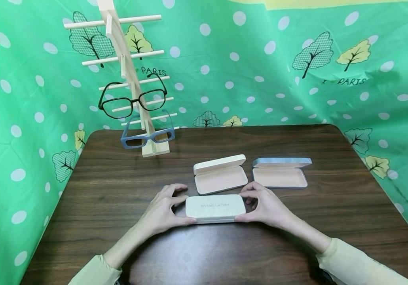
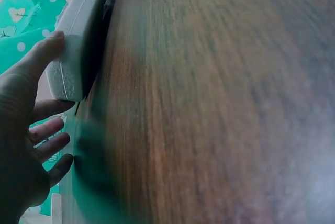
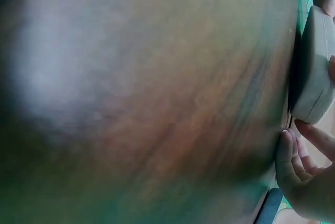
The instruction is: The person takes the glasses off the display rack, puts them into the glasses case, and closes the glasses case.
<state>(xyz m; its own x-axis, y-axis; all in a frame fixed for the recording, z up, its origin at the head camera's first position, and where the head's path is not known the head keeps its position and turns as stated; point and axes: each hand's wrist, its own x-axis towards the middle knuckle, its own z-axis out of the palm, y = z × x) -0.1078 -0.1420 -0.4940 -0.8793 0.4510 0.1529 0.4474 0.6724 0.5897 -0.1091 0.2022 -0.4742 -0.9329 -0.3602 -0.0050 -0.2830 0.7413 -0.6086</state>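
Observation:
A closed pale, whitish-green glasses case (image 1: 215, 208) with small lettering on its lid lies lengthwise between both hands. My left hand (image 1: 162, 209) pinches its left end, with the thumb at the front edge and the index finger at the end. At the opposite end my right hand (image 1: 266, 206) holds it the same way. In the left wrist view the case (image 2: 78, 46) shows its side seam, and the other left fingers are spread off it. The right wrist view catches the near side of the case (image 3: 313, 67). Whether it touches the table is unclear.
Behind the case stand an open cream glasses case (image 1: 221, 180) and an open blue one (image 1: 280, 178). A wooden display stand (image 1: 155, 148) at the back left bears black glasses (image 1: 132, 103) and blue glasses (image 1: 148, 137). The brown table (image 1: 97, 198) meets a green patterned cloth (image 1: 204, 87).

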